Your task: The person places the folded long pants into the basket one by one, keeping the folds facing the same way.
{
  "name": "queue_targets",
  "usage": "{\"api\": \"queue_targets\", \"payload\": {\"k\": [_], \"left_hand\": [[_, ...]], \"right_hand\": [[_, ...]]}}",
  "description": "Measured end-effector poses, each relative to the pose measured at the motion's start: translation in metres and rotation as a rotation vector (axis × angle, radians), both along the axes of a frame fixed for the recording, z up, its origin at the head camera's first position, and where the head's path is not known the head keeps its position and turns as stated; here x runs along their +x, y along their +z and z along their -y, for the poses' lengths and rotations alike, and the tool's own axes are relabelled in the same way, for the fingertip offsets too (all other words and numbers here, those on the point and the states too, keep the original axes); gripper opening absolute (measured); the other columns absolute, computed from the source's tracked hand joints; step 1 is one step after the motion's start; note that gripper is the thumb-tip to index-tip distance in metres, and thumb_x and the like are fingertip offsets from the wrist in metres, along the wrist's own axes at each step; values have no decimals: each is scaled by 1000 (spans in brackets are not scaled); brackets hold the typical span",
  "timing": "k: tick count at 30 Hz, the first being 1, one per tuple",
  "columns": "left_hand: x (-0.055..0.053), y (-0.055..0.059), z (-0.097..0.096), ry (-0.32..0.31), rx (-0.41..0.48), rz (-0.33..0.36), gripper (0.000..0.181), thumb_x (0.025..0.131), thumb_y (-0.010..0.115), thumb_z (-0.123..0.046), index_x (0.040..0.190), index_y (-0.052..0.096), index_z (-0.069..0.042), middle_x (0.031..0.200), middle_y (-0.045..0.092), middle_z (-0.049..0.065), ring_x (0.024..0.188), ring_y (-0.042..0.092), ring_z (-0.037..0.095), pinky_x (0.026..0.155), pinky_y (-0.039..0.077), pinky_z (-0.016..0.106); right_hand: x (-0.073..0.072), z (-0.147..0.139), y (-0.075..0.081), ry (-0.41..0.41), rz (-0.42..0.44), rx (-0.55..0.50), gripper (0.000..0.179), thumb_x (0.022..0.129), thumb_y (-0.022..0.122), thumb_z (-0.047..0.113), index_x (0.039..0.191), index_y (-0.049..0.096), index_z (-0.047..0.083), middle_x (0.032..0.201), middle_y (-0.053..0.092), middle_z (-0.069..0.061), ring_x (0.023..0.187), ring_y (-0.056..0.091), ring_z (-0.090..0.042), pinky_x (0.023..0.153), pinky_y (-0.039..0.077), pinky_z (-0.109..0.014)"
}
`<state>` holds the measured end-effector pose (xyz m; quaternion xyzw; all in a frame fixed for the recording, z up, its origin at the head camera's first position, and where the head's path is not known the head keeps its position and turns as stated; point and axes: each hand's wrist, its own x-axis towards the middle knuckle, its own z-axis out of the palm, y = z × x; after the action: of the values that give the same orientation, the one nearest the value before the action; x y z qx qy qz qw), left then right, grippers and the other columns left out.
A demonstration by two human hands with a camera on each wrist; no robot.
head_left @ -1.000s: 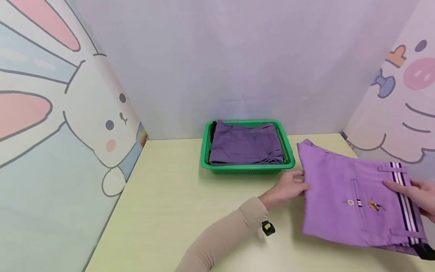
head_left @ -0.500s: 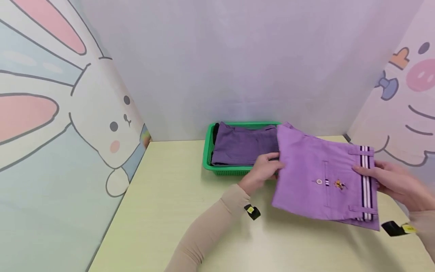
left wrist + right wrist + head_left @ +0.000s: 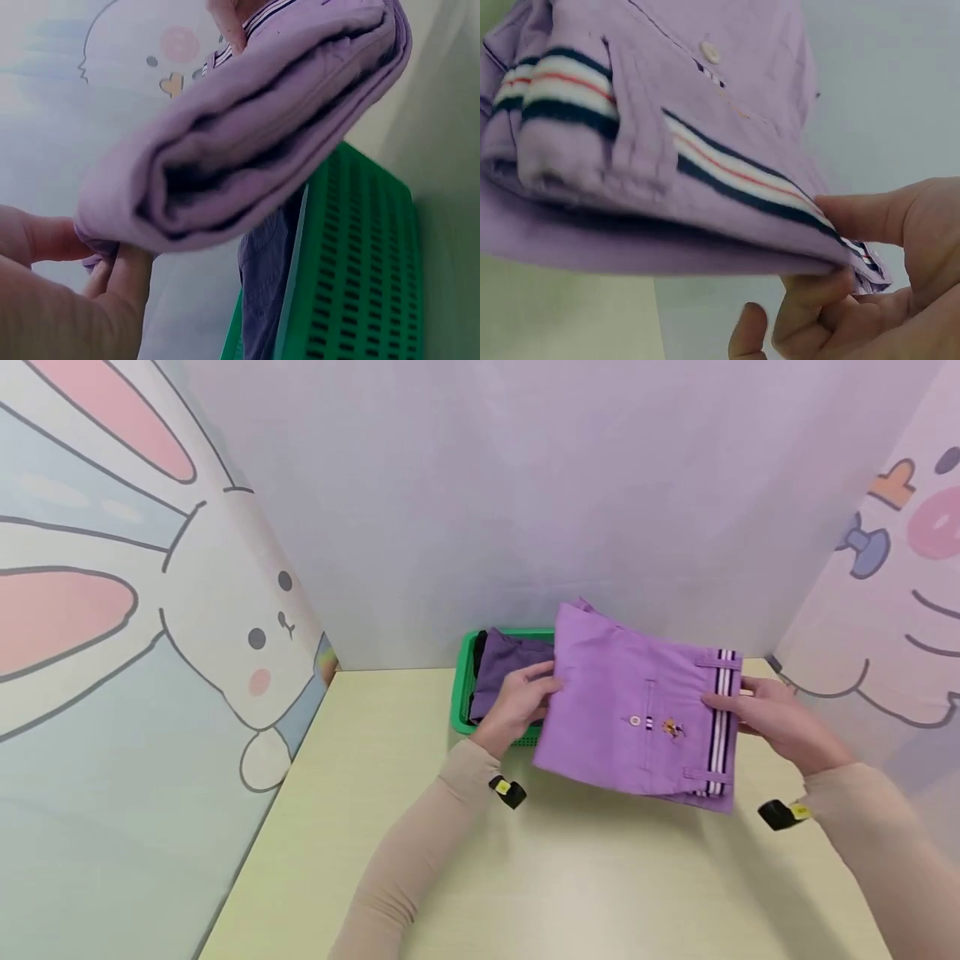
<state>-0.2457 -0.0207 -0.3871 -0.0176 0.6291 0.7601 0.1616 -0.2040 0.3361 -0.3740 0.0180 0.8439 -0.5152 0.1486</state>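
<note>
Folded light purple trousers (image 3: 600, 702) hang in the air between my two hands, partly over the basket in the head view. They show a striped waistband, belt loops, a buttoned back pocket and a small embroidered figure. My left hand (image 3: 517, 706) pinches the folded edge opposite the waistband, thumb on top and fingers beneath. My right hand (image 3: 780, 718) pinches the waistband the same way. In the left wrist view the folded layers (image 3: 247, 135) face the camera, above the green basket (image 3: 352, 262). Darker purple folded cloth (image 3: 506, 668) lies in the basket, its right part hidden by the trousers.
The green plastic basket (image 3: 461, 693) stands at the back of the pale yellow table (image 3: 600, 877). A plain curtain wall (image 3: 450, 510) rises behind it. Cartoon-printed walls, with a rabbit (image 3: 225, 610) at left and a pig at right, flank the table.
Both hands have carried the light purple trousers left and away from me, from the table's right side to overlapping the basket. The right forearm has come into view.
</note>
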Motion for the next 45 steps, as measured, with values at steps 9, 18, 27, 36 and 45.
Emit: {"api": "queue_targets", "payload": {"k": [9, 18, 27, 36, 45], "left_hand": [[-23, -6, 37, 94, -17, 13, 53, 102, 69, -7, 154, 59, -11, 100, 72, 1, 80, 68, 8, 70, 59, 23], [-46, -7, 70, 208, -115, -63, 45, 104, 67, -11, 149, 64, -12, 129, 73, 12, 68, 62, 3, 59, 50, 18], [-61, -8, 90, 247, -176, -85, 44, 104, 66, -14, 148, 65, -14, 97, 70, -1, 56, 49, 2, 53, 41, 17], [-58, -24, 103, 253, -191, -21, 45, 105, 66, -15, 150, 63, -12, 108, 69, 2, 68, 59, 3, 59, 50, 16], [-49, -29, 110, 271, -276, -77, 43, 103, 68, -15, 146, 66, -10, 97, 68, -1, 64, 56, 1, 59, 49, 16]], "right_hand": [[-35, 48, -11, -139, -149, 10, 89, 109, 57, 44, 167, 12, -7, 150, 51, -39, 79, 65, 9, 74, 61, -19], [-70, 80, -19, -185, -98, -137, 89, 107, 64, 38, 170, 14, 1, 129, 64, -11, 84, 70, 3, 80, 62, -21], [-89, 100, -18, -203, -63, -153, 81, 109, 60, 32, 171, 15, 7, 156, 52, -24, 114, 66, -16, 101, 57, -30], [-97, 112, -42, -295, -81, -109, 70, 107, 65, 36, 166, 37, 10, 141, 64, -23, 81, 69, -3, 72, 61, -23], [-95, 113, -48, -305, -67, -81, 69, 105, 70, 35, 162, 42, 8, 146, 63, -24, 77, 69, -3, 70, 62, -23]]}}
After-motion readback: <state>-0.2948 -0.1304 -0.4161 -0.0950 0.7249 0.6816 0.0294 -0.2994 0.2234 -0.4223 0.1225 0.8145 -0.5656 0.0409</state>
